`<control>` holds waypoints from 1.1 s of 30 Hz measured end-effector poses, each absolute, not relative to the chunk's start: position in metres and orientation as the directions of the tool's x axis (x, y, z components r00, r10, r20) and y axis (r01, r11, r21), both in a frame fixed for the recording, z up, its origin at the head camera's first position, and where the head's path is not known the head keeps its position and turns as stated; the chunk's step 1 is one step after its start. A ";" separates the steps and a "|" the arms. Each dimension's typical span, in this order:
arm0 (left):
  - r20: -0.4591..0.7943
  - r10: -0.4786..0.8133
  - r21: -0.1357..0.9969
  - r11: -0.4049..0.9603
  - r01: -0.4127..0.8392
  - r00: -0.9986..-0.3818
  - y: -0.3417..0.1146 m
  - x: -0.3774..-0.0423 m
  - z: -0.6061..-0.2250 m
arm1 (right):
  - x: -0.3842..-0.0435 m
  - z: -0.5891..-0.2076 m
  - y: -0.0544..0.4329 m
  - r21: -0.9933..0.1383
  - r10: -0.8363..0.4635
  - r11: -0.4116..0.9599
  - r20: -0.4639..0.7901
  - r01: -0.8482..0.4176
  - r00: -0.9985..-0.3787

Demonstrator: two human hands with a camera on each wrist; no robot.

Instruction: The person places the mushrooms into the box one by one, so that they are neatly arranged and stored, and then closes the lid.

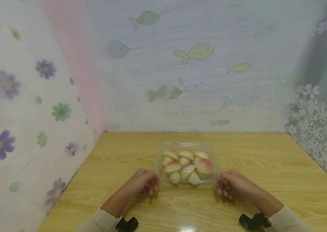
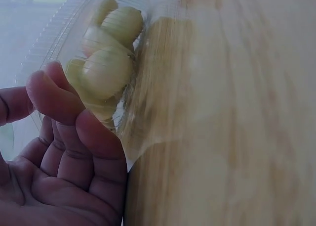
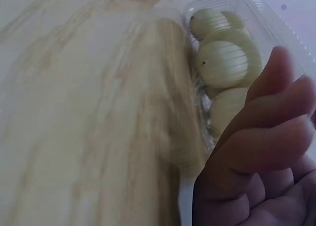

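A clear plastic clamshell container (image 1: 188, 146) lies on the wooden table. Inside it are several pale yellow, pink-blushed pieces (image 1: 203, 165) that look like small peaches; dark dots show on some in the right wrist view. At the container's near left corner, my left hand (image 1: 145, 181) pinches the edge between thumb and index finger, the other fingers curled loosely. My right hand (image 1: 233, 184) holds the near right corner in much the same way. Its thumb is mostly hidden in the right wrist view, where curled fingers (image 3: 271, 142) cover part of the container.
Wood-grain table (image 1: 128, 145) surrounds the container on all sides. Behind it stands a wall covering (image 1: 163, 71) printed with fish. Flowered sheeting (image 1: 30, 122) hangs at the left, and a white-flowered curtain (image 1: 320, 119) borders the right edge. Black wrist devices (image 1: 127, 224) sit near both sleeves.
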State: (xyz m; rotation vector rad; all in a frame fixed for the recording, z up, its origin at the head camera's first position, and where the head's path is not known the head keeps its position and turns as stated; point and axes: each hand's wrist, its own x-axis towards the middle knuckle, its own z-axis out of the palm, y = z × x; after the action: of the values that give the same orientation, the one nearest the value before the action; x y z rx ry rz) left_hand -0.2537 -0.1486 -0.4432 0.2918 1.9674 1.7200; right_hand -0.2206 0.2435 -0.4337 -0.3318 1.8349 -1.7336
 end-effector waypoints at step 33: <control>-0.214 0.533 0.977 0.100 -0.190 -0.819 -0.152 -0.255 -0.448 | -0.224 -0.447 0.252 -0.959 -0.686 -0.043 -0.176 0.280 -0.706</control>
State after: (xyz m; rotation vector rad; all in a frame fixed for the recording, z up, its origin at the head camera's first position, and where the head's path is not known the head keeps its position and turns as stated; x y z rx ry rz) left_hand -0.2553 -0.1516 -0.4485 0.3349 1.8529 1.7729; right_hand -0.2236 0.2519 -0.4465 -0.4390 1.5593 -1.8237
